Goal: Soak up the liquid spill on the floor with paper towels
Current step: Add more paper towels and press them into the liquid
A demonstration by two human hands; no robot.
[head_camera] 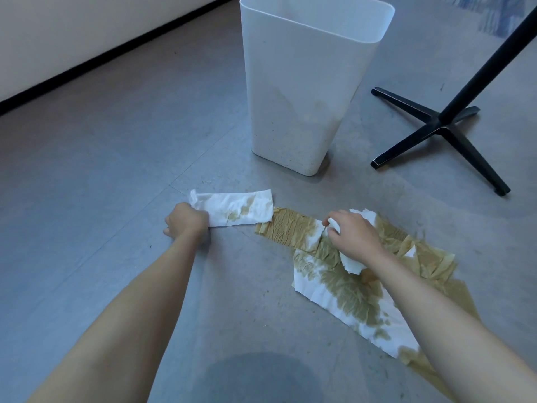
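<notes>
**Towels down, bin and table base close behind**

A white bin (305,91) stands just beyond the soaked paper towels (334,283), with a black table base (436,132) to its right. The left hand (186,221) is closed on a folded towel (238,209) (mostly white, lightly stained). The right hand (353,232) grips a crumpled towel (353,261) atop the brown-wet sheets. Bare grey floor (101,184) lies open leftward, to the wall's black baseboard (116,50).

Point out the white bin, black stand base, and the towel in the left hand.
white bin (302,91), head view, front wall.
black stand base (441,128), head view, central hub.
folded paper towel (235,210), head view, middle of the sheet.
</notes>
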